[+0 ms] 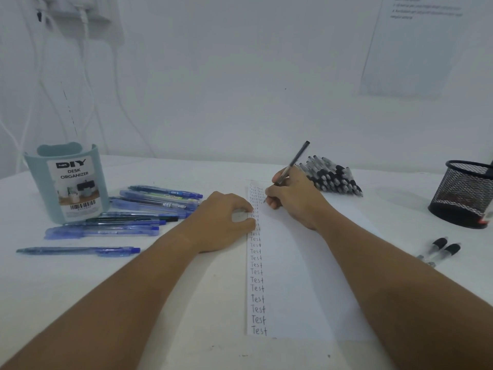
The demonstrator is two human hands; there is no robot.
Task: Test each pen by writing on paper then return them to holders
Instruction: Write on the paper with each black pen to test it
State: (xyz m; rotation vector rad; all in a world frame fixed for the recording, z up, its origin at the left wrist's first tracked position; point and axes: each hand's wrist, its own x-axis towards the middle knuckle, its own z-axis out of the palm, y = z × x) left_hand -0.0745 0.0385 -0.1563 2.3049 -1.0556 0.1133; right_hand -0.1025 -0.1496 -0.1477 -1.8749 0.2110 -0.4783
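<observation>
A white sheet of paper [301, 276] lies on the table with a column of "Test" words down its left edge. My right hand [296, 198] grips a black pen [292, 164], tip on the paper near the top of a second column. My left hand [226, 220] rests on the paper's left edge with fingers curled, holding it down. Several blue pens [149, 206] lie at the left beside a teal desk organizer [66, 182]. A pile of black pens [330, 174] lies behind my right hand. A black mesh holder [464, 193] stands at the far right.
Two black pens [440, 251] lie loose near the mesh holder. One blue pen [80, 251] lies apart at the front left. White cables hang on the wall behind the organizer. A printed sheet [410, 44] is stuck on the wall at upper right.
</observation>
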